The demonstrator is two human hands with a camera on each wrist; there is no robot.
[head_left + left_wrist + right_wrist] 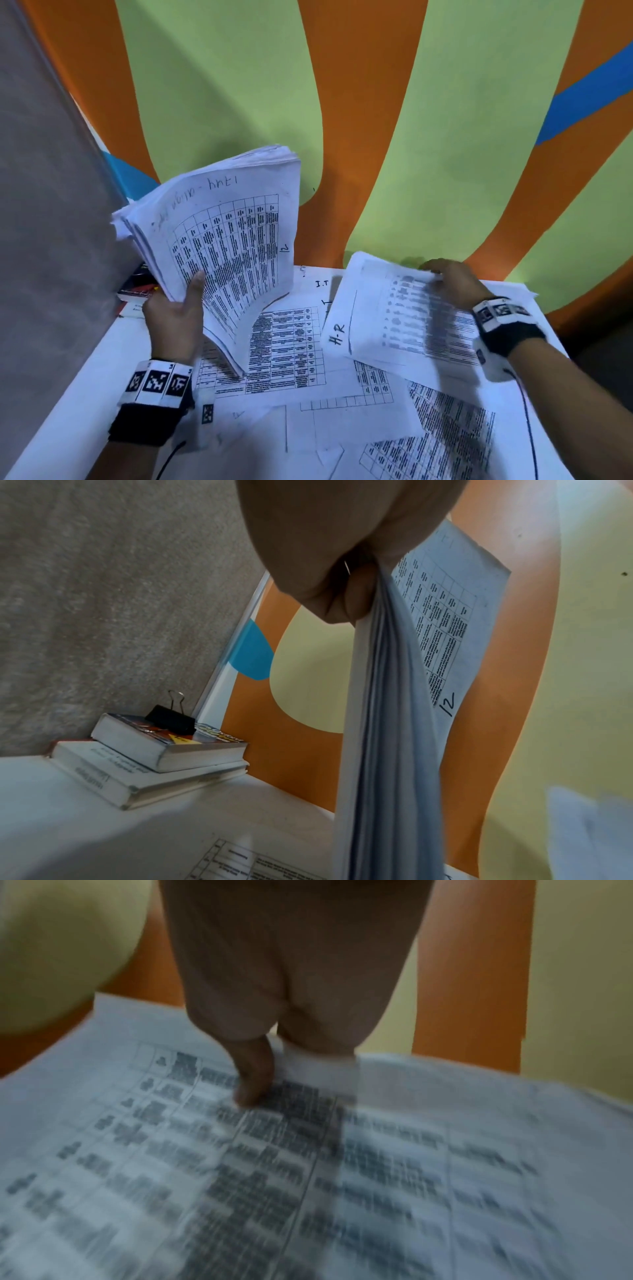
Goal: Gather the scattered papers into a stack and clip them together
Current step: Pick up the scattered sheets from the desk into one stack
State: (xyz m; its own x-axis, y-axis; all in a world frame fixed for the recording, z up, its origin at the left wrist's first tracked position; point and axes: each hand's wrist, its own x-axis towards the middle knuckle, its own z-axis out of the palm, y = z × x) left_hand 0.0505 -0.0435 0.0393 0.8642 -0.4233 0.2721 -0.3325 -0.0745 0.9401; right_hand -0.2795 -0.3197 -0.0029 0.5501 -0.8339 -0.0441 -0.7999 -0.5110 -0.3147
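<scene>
Nearest, loose papers [342, 428] printed with tables are still lying on the white table [68, 394], so the gathering step is in hand. The left hand [174, 315] is gripping a thick stack [222, 246] upright at the left, thumb pressed on the front sheet; "12" and a handwritten line beginning "1344" are showing on it. The right hand [452, 284] is pinching the far edge of a sheet marked "H-R" [394, 308]; "I.T" is readable just beyond. Next, I judge, this sheet is needing to join the stack squarely. Far left, the black binder clip [171, 719] is waiting on two books [161, 753].
</scene>
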